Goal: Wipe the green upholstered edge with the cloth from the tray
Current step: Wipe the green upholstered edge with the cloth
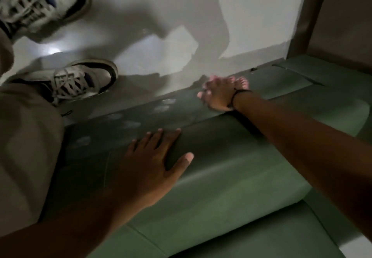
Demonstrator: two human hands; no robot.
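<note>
The left hand [153, 161] is laid flat, fingers spread and grasping nothing, on the rounded green upholstered edge [221, 169]. Farther along, the right hand [218, 94] is pressed over the edge's outer face beside the floor [161, 15]; the cloth is not clearly made out, so its grip cannot be told. Open floor is seen beyond, with two shoes [80, 80] close by.
</note>
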